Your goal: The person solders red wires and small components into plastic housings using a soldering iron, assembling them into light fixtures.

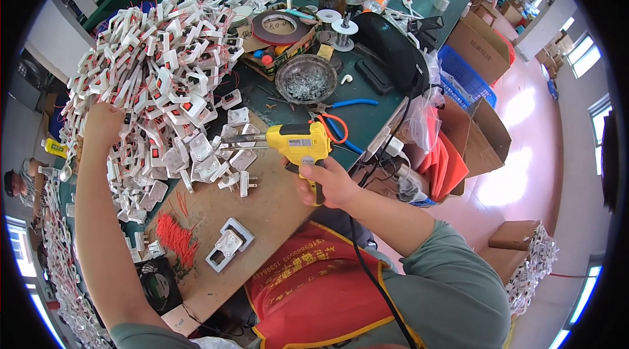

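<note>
My right hand (pixel 333 186) is wrapped round the black grip of a yellow soldering gun (pixel 304 142). Its metal tip points left, over loose white plug housings (pixel 244 159). At the far left, my left hand (pixel 105 125) reaches into a tall heap of white plastic housings (pixel 173 74), many with red switches and wires. Its fingers are mostly hidden against the heap. On the brown board (pixel 275 198) between my arms, a white plug part sits in a grey holder (pixel 237 230). A bundle of short red wires (pixel 175 239) lies left of the holder.
Beyond the gun are a round dish of grey scraps (pixel 306 79), blue-handled pliers (pixel 354 103), a tape roll (pixel 278 25) and a wire spool (pixel 343 35). A black cord (pixel 367 264) hangs across my red apron. Cardboard boxes (pixel 481 133) and a blue basket (pixel 462 77) stand right of the table.
</note>
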{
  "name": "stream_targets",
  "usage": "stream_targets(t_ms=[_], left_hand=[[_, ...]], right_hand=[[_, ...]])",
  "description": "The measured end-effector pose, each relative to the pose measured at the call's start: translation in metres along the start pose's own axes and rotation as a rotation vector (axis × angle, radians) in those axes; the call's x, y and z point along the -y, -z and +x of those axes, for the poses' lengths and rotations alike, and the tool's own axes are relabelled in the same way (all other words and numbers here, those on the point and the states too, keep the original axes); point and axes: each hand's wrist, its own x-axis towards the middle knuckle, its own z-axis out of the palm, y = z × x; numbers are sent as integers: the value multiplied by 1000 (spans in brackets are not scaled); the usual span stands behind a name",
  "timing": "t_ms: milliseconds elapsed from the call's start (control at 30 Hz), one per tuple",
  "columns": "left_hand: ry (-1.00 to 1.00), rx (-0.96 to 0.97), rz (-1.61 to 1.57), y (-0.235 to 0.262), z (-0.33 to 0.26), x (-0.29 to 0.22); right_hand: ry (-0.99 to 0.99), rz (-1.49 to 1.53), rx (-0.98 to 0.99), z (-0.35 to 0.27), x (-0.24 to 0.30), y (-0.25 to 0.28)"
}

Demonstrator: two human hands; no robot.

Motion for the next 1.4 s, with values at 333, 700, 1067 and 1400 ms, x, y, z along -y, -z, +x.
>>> stream_targets(t_ms=[333, 700, 1067, 1400], left_hand=[[17, 121, -296, 28, -74, 21], [399, 142, -829, -27, -291, 13], [-356, 148, -87, -46, -313, 11], [-356, 262, -83, -49, -327, 6]], right_hand=[[-80, 71, -101, 1, -12, 3], [100, -33, -23, 4, -12, 4], [114, -98, -54, 4, -14, -1], [115, -122, -59, 8, -14, -3]])
